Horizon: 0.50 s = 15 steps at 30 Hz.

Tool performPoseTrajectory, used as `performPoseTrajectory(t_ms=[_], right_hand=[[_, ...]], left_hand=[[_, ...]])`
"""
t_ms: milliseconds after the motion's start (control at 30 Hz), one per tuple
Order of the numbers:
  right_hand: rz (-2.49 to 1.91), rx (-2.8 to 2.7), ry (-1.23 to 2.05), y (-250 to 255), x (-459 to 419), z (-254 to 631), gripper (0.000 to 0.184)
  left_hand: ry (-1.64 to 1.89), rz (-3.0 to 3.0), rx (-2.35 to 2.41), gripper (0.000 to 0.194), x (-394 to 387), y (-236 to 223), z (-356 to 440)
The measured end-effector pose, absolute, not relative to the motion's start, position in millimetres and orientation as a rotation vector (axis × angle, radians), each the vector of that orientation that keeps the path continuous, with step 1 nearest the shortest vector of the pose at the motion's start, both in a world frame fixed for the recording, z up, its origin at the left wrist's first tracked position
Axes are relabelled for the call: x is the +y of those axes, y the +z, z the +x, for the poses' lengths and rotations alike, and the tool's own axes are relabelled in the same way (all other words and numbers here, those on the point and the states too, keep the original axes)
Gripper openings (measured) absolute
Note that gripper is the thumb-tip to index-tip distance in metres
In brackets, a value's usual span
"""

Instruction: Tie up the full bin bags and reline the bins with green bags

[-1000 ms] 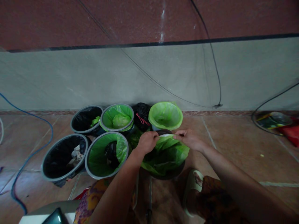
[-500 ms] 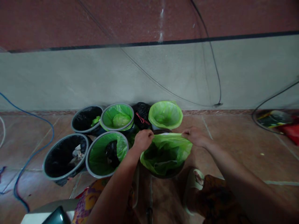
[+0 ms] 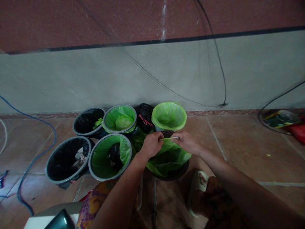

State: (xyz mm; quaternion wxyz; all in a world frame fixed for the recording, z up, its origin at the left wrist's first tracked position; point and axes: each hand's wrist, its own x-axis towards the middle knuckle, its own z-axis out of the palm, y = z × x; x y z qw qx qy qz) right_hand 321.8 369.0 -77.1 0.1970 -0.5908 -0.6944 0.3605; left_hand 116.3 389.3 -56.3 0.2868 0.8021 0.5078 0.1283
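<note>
A light green plastic bag [image 3: 168, 157] hangs into a dark round bin [image 3: 177, 173] on the tiled floor in front of me. My left hand [image 3: 151, 144] is closed, pinching the bag's top edge on the left. My right hand [image 3: 187, 142] is closed on the same edge a short way to the right. The strip of bag between my hands is stretched taut and nearly flat, so the bag's mouth looks almost closed.
Several other bins stand to the left and behind: a black-lined one [image 3: 65, 159], one lined in green [image 3: 110, 156], another black-lined one [image 3: 88, 121], two more green-lined ones [image 3: 119, 119] [image 3: 169, 116], and a tied black bag [image 3: 144, 117]. A blue cable [image 3: 35, 156] lies left. A sandal [image 3: 197, 186] is by the bin.
My hands had spread apart, opening the bag's mouth wide over the bin. They have now come back together, and the mouth is pulled narrow again.
</note>
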Motion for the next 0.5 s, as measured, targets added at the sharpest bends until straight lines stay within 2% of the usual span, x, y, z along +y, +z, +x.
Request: performPoseTrajectory(t_ms=[233, 400, 467, 500], right_hand=[[-1.981, -1.874, 0.914, -64.7, 373.6, 348.3, 0.026], [-2.155, -1.996, 0.925, -59.8, 371.0, 353.5, 0.021], [-2.088, -2.08, 0.952, -60.4, 369.3, 349.5, 0.008], [-1.985, -2.102, 0.939, -60.9, 368.7, 346.1, 0.017]], left_hand=[[0.047, 2.291, 1.613, 0.025, 394.3, -60.5, 100.7], [-0.001, 2.228, 1.733, 0.026, 395.8, -63.0, 98.0], [0.049, 2.214, 1.702, 0.026, 394.5, -63.4, 101.0], [0.082, 2.214, 1.672, 0.026, 393.6, -62.9, 103.1]])
